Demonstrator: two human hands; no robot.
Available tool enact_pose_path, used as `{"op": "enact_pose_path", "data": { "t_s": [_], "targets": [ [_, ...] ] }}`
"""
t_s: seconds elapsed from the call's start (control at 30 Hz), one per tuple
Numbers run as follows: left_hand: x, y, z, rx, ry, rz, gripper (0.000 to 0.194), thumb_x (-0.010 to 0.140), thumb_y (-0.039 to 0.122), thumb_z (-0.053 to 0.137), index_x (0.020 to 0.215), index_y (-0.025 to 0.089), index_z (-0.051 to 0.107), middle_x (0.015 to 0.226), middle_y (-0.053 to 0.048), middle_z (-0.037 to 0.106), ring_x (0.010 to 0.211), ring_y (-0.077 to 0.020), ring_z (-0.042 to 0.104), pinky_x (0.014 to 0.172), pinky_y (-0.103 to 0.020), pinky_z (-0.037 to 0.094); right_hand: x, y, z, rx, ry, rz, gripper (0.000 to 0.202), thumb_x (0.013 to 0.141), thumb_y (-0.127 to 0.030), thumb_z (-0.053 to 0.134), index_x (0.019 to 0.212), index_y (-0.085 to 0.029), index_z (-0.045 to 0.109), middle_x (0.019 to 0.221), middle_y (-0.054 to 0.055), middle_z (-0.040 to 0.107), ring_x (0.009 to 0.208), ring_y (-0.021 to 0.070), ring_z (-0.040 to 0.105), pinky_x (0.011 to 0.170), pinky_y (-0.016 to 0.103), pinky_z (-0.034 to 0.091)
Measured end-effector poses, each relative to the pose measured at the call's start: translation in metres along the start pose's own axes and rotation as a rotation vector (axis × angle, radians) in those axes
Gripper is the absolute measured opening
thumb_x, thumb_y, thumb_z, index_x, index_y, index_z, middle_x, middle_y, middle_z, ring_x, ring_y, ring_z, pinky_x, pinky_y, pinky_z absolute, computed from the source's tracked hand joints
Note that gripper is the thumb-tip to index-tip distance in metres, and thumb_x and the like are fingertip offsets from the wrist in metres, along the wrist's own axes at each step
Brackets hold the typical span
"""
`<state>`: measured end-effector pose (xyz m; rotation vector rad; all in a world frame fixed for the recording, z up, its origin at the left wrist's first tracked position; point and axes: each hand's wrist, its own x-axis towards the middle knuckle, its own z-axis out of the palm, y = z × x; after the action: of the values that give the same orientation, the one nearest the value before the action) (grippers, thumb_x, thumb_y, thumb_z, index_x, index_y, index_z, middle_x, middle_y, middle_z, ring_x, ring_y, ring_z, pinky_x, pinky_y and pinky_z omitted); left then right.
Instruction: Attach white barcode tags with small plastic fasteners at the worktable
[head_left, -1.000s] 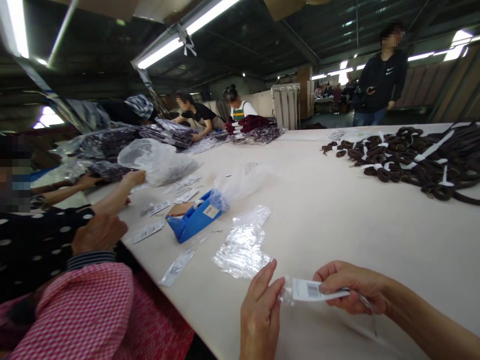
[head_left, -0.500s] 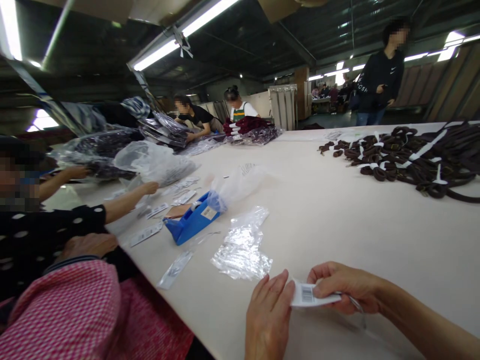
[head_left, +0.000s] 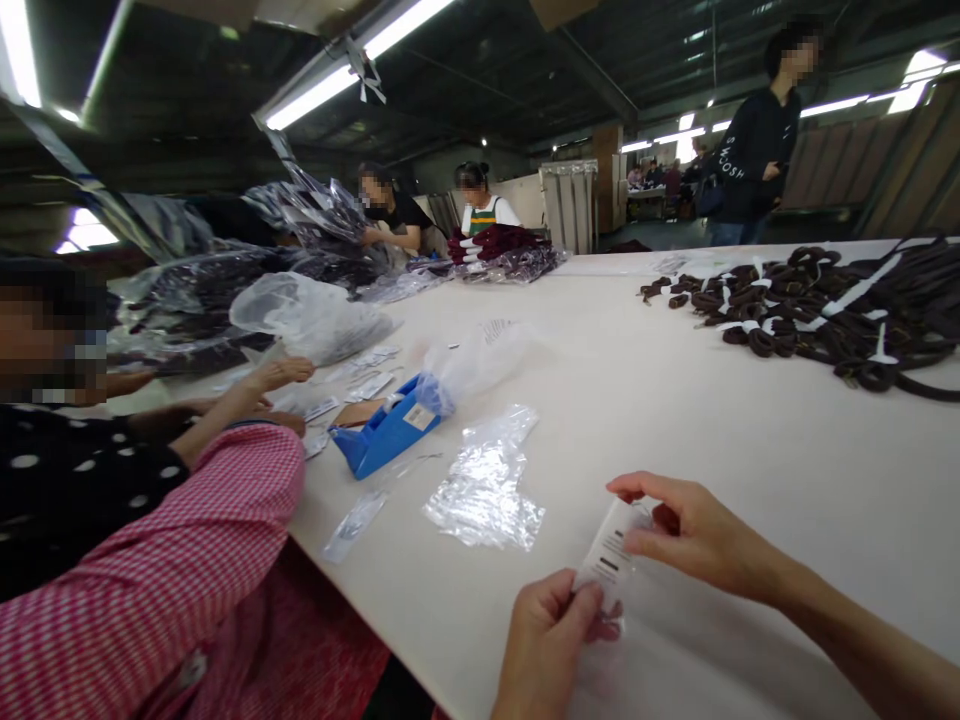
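Observation:
My left hand [head_left: 546, 640] pinches the lower end of a white printed tag [head_left: 609, 553] between thumb and fingers. Clear plastic shows around the tag's lower end, as if it sits in a small clear bag. At the upper end, my right hand [head_left: 694, 530] grips the tag, with the index finger on its top edge and the thumb along its side. Beyond my hands lies a pile of small clear plastic bags [head_left: 486, 485] on the table. A bagged tag [head_left: 356, 522] with a string rests to the left of that pile.
A blue tape dispenser [head_left: 390, 435] stands left of centre beside a crumpled clear bag [head_left: 480, 365]. Dark brown cords [head_left: 780, 305] tied with white strips lie at the back right. A neighbour's checked sleeve [head_left: 225, 490] reaches over the left edge. Wrapped garments [head_left: 217, 300] are heaped behind.
The tag has turned from lying level, barcode showing, to slanting upward with printed text showing. My left hand has closed on its lower end. The neighbour's checked sleeve has reached farther over the table.

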<state>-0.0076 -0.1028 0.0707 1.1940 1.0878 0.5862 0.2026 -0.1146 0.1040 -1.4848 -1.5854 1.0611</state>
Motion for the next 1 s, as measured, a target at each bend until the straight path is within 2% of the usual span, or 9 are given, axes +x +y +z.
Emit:
{"op": "enact_pose_path", "data": {
  "t_s": [0.07, 0.1, 0.3, 0.4, 0.57, 0.87, 1.0],
  "targets": [
    [0.001, -0.005, 0.002, -0.059, -0.007, -0.042, 0.032, 0.074, 0.041, 0.067, 0.075, 0.010, 0.072, 0.072, -0.009, 0.074, 0.059, -0.0146, 0.062, 0.061, -0.024, 0.047, 0.002, 0.002, 0.003, -0.051, 0.022, -0.024, 0.024, 0.085, -0.026, 0.057, 0.107, -0.021, 0.067, 0.076, -0.002, 0.066, 0.052, 0.0082, 0.048, 0.049, 0.020, 0.038],
    [0.002, -0.009, 0.003, -0.081, -0.012, -0.058, 0.034, 0.072, 0.043, 0.068, 0.075, 0.010, 0.072, 0.072, -0.010, 0.074, 0.057, -0.0144, 0.062, 0.060, -0.024, 0.046, 0.003, 0.003, 0.004, -0.071, 0.024, -0.046, 0.023, 0.087, -0.027, 0.053, 0.103, -0.020, 0.069, 0.074, -0.001, 0.066, 0.051, 0.0085, 0.048, 0.050, 0.021, 0.039],
    [0.005, -0.021, 0.000, -0.084, -0.065, -0.102, 0.040, 0.075, 0.049, 0.065, 0.081, 0.009, 0.073, 0.077, -0.011, 0.075, 0.063, -0.0154, 0.063, 0.061, -0.023, 0.042, 0.002, 0.004, 0.007, -0.262, 0.041, -0.202, 0.026, 0.092, -0.027, 0.047, 0.104, -0.020, 0.069, 0.074, 0.000, 0.068, 0.059, 0.0116, 0.057, 0.062, 0.023, 0.044],
    [0.004, -0.018, 0.000, -0.068, -0.101, -0.086, 0.044, 0.076, 0.052, 0.063, 0.076, 0.009, 0.073, 0.069, -0.007, 0.072, 0.062, -0.0145, 0.059, 0.060, -0.023, 0.040, 0.001, 0.004, 0.010, -0.342, 0.015, -0.186, 0.022, 0.091, -0.027, 0.048, 0.105, -0.021, 0.065, 0.077, 0.000, 0.069, 0.062, 0.0126, 0.059, 0.062, 0.023, 0.043],
    [0.005, -0.019, 0.004, -0.118, -0.093, -0.104, 0.045, 0.072, 0.055, 0.067, 0.071, 0.010, 0.072, 0.060, -0.001, 0.064, 0.057, -0.0112, 0.052, 0.055, -0.021, 0.034, 0.000, 0.006, 0.014, -0.441, -0.055, -0.207, 0.015, 0.091, -0.029, 0.050, 0.088, -0.023, 0.064, 0.078, -0.002, 0.070, 0.069, 0.0136, 0.061, 0.064, 0.023, 0.040],
    [0.009, -0.026, 0.006, -0.271, -0.075, -0.170, 0.049, 0.068, 0.056, 0.070, 0.082, 0.009, 0.073, 0.067, -0.008, 0.071, 0.060, -0.0176, 0.062, 0.059, -0.025, 0.043, -0.002, 0.008, 0.031, -0.486, -0.004, -0.143, 0.022, 0.093, -0.031, 0.045, 0.085, -0.022, 0.063, 0.066, -0.002, 0.067, 0.060, 0.0135, 0.059, 0.059, 0.024, 0.037],
    [0.006, -0.021, 0.004, -0.254, -0.094, -0.163, 0.050, 0.072, 0.058, 0.066, 0.086, 0.010, 0.072, 0.071, -0.008, 0.072, 0.064, -0.0188, 0.064, 0.061, -0.026, 0.045, -0.002, 0.005, 0.028, -0.338, 0.031, -0.089, 0.022, 0.091, -0.030, 0.045, 0.082, -0.022, 0.063, 0.059, -0.004, 0.062, 0.055, 0.0123, 0.057, 0.056, 0.023, 0.039]
  ]
}}
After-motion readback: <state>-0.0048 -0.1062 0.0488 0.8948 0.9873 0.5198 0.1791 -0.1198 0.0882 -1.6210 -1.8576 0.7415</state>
